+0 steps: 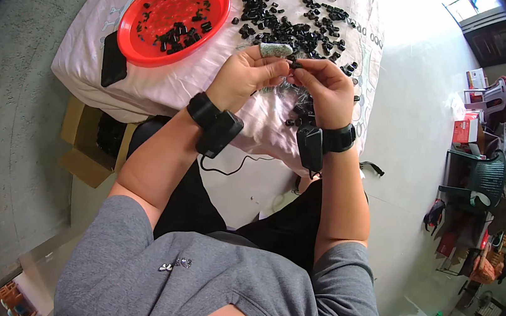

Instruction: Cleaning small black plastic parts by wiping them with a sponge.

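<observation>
Above the near part of a cloth-covered table, my left hand [244, 78] and my right hand [329, 90] meet with their fingertips pinched together. Between them is a small black plastic piece [295, 65], largely hidden by the fingers. A grey-green wrap [275, 50] covers my left index finger. Just beyond the hands spreads a heap of small black pieces [281, 32]. Clear plastic [271, 100] with more black pieces lies beneath them. Left of my left hand stands a red basin [219, 8] holding several of the same pieces.
A black phone-like slab [113, 64] lies beside the basin on the pale printed cloth [154, 89]. Below the table's left edge is an open cardboard box [84, 166] with dark contents. Each wrist carries a strapped black device, with a cable [232, 171] hanging down. Chairs [478, 176] stand far right.
</observation>
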`<state>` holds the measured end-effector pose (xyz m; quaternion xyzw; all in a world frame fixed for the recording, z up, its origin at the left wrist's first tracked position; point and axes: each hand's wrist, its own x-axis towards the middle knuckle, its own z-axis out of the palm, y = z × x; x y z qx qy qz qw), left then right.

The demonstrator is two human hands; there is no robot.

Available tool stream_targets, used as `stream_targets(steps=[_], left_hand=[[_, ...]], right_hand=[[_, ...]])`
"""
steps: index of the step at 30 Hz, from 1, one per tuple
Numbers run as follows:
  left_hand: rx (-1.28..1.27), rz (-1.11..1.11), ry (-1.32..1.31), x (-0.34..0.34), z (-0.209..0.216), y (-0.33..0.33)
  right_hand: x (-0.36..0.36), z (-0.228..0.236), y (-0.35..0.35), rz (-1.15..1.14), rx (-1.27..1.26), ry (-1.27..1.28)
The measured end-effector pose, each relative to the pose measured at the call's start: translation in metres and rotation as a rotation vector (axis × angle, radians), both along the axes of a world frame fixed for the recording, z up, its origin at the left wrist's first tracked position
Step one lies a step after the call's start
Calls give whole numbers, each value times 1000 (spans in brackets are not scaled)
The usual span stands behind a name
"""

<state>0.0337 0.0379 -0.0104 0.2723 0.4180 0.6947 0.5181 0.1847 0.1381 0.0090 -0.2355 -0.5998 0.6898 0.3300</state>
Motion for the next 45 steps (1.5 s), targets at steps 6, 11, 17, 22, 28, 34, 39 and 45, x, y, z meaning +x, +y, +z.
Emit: stream_targets(steps=[6,11,17,22,28,34,39,45], left_hand=[[-8,-47,-77,-1,5,0],[-52,-94,-86,-9,6,-2],[15,-188,-240,-16,-4,-2],[34,-231,-303,-13,-4,-1],[65,-268,-380,-13,-5,2],[56,-305,-387,-12,-9,1],[101,-447,-394,-14,-14,-1],[147,-469,-353,-18,-14,0]], right_hand=[[-1,2,2,-21,37,-10],[-4,1,-1,-16,48,24],[-2,8,-3,29,45,33],[0,4,-2,12,99,-18],[1,12,-6,8,56,34],[2,9,-7,-12,88,29],[-1,14,-14,-69,270,14],[-3,29,-22,-226,778,-156]])
